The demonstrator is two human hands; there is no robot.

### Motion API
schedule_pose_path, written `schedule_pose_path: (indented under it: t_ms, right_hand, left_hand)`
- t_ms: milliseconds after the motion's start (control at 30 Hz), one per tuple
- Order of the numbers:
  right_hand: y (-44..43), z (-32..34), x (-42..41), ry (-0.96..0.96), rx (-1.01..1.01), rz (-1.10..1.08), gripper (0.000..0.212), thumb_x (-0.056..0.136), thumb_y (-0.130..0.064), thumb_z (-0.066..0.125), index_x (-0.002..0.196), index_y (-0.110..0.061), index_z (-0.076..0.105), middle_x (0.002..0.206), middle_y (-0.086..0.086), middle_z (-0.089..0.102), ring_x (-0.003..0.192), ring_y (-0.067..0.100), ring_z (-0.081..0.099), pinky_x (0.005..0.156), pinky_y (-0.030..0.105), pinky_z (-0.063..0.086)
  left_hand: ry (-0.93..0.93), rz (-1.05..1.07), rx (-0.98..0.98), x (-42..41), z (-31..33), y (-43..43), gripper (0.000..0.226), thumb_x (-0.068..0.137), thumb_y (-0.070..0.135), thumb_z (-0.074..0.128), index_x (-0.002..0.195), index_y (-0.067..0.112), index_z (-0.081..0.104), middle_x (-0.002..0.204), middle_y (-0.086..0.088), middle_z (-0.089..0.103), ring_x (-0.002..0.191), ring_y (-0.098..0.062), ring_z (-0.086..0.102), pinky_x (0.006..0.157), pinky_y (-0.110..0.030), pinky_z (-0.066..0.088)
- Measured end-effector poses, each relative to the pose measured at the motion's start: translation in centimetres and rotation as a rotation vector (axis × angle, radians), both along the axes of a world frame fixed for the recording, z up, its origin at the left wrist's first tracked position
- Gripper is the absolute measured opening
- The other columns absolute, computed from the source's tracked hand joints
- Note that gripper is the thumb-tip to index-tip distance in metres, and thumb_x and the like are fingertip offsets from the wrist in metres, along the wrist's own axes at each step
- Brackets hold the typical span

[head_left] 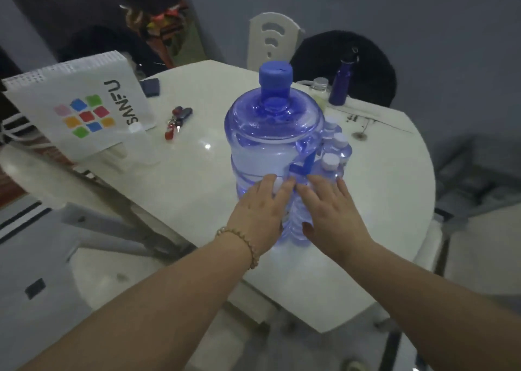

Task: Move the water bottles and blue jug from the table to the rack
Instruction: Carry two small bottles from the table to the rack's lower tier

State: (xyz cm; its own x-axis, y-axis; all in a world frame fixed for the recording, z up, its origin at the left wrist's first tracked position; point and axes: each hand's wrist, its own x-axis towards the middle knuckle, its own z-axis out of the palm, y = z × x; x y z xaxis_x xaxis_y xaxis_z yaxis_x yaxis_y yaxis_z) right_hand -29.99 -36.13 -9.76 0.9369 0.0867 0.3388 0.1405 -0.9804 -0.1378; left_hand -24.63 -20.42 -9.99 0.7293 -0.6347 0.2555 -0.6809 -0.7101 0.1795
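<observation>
Near the table's (pixel 197 159) front edge, both open hands, left hand (pixel 260 212) and right hand (pixel 332 215), reach a small ribbed clear-plastic water bottle (pixel 296 215) beside the big translucent blue jug (pixel 270 133); better to wrap its waist firmly before lifting.

Near the front edge of the white table (pixel 197 178) stands the blue jug (pixel 270 142), with small water bottles (pixel 334 159) clustered just beside its right side. The left hand (pixel 260 209) and right hand (pixel 331 215), fingers spread, flank one bottle (pixel 296 224) in front.

nearest bottle (pixel 296 224) — half-hidden by hands | rear bottles (pixel 339 142) — behind jug (pixel 267 145)
</observation>
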Motion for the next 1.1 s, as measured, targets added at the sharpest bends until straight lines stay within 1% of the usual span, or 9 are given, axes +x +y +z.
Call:
schedule_pose_path:
  t_ms: [167,267,400,500,633,867,933,1033,1100]
  right_hand:
    - [1.5,-0.3,-4.5,0.018,0.058,-0.045,0.06,0.059,0.006,0.075,0.116,-0.005,0.06,0.097,0.016,0.056,0.079,0.034,0.055,0.066,0.036,0.051]
    - [1.5,-0.7,-7.7,0.036,0.064,-0.117,0.065,0.052,0.006,0.079,0.114,-0.004,0.062,0.104,0.02,0.058,0.082,0.038,0.058,0.062,0.04,0.054]
    - [0.5,-1.3,-10.7,0.166,0.007,-0.18,0.063,0.05,-0.003,0.085,0.109,-0.004,0.064,0.117,0.022,0.06,0.087,0.041,0.06,0.064,0.044,0.055]
    - [-0.4,-2.4,-12.7,0.225,-0.033,-0.196,0.056,0.053,-0.001,0.083,0.106,-0.003,0.065,0.116,0.022,0.061,0.087,0.041,0.06,0.059,0.046,0.054]
    - [-1.2,-5.5,-14.6,0.357,-0.08,-0.215,0.054,0.076,-0.009,0.066,0.127,-0.01,0.049,0.143,0.016,0.041,0.11,0.037,0.049,0.07,0.044,0.053]
    - [-1.4,-10.9,-16.2,0.46,-0.028,-0.277,0.07,0.084,-0.018,0.054,0.142,-0.024,0.015,0.156,0.011,0.01,0.121,0.03,0.037,0.068,0.035,0.049]
    - [-1.4,-11.9,-16.4,0.479,-0.015,-0.286,0.073,0.086,-0.019,0.051,0.145,-0.025,0.008,0.156,0.012,0.008,0.122,0.031,0.036,0.072,0.037,0.049]
    - [-1.5,-12.7,-16.4,0.45,-0.023,-0.288,0.073,0.086,-0.019,0.052,0.147,-0.022,0.012,0.153,0.017,0.017,0.12,0.037,0.04,0.085,0.044,0.046]
    - [-1.6,-12.8,-16.2,0.447,-0.047,-0.263,0.072,0.083,-0.021,0.054,0.147,-0.02,0.02,0.151,0.02,0.023,0.127,0.042,0.034,0.101,0.055,0.033]
  left_hand:
    - [-0.042,-0.11,-0.066,-2.1,0.4,0.3,0.053,0.069,0.007,0.072,0.12,0.008,0.057,0.105,-0.022,0.056,0.086,-0.038,0.053,0.071,-0.048,0.052]
    - [-0.081,-0.184,-0.032,-4.6,0.2,0.0,0.048,0.064,0.015,0.077,0.109,0.014,0.06,0.106,-0.019,0.06,0.078,-0.035,0.054,0.061,-0.039,0.054]
    - [-0.068,-0.258,0.146,-7.1,-0.4,-1.5,0.042,0.081,0.029,0.067,0.119,0.018,0.052,0.108,-0.012,0.061,0.088,-0.029,0.053,0.075,-0.04,0.052]
    - [-0.009,-0.236,0.193,-9.6,-1.5,-2.8,0.043,0.085,0.019,0.061,0.125,0.021,0.047,0.128,-0.013,0.051,0.114,-0.035,0.047,0.095,-0.043,0.046]
    - [0.038,-0.142,0.296,-12.3,-3.4,-4.3,0.039,0.085,0.014,0.056,0.12,0.024,0.041,0.133,-0.011,0.042,0.128,-0.039,0.032,0.093,-0.04,0.047]
    - [0.132,-0.031,0.281,-14.7,-8.2,-4.6,0.047,0.088,0.023,0.057,0.129,0.03,0.036,0.127,-0.005,0.04,0.124,-0.033,0.027,0.07,-0.034,0.051]
    - [0.134,-0.027,0.265,-15.3,-9.3,-4.7,0.047,0.083,0.014,0.06,0.127,0.024,0.045,0.122,-0.009,0.046,0.121,-0.035,0.034,0.069,-0.037,0.053]
    - [0.096,0.001,0.189,-16.2,-10.5,-4.8,0.034,0.07,0.002,0.067,0.102,0.012,0.063,0.106,-0.016,0.059,0.109,-0.041,0.051,0.062,-0.041,0.054]
    - [0.095,0.017,0.182,-16.4,-11.1,-4.9,0.039,0.065,0.009,0.071,0.103,0.012,0.062,0.11,-0.015,0.058,0.113,-0.041,0.048,0.07,-0.042,0.053]
